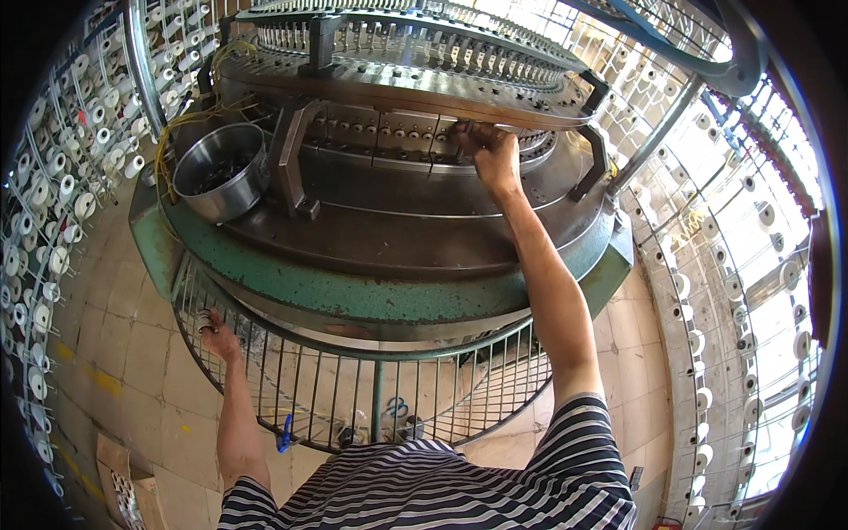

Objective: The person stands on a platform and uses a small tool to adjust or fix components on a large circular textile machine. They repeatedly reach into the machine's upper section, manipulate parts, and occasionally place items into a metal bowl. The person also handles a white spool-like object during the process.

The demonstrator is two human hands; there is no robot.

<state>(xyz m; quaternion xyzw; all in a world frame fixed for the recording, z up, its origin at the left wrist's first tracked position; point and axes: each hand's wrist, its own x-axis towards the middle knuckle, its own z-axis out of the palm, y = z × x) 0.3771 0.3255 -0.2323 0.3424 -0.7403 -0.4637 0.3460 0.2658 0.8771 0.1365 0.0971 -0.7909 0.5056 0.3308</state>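
Observation:
A large circular knitting machine point(397, 238) with a dark metal top stands before me. My right hand point(496, 161) reaches under its upper ring, fingers bent and pressed to the curved metal panels point(402, 132) with a row of round bolts; what the fingertips grip is hidden. My left hand point(219, 339) hangs low on the left, beside the green-rimmed guard, its fingers curled around small dark pieces too small to name. A steel pot point(221, 172) holding small dark parts rests on the machine's left side, above my left hand.
A curved bar guard point(378, 397) runs between me and the machine, with a blue strip point(283, 433) on it. Racks of white yarn cones point(702, 397) line both sides. Upright posts point(146, 66) flank the machine. An open cardboard box point(132, 486) sits at lower left.

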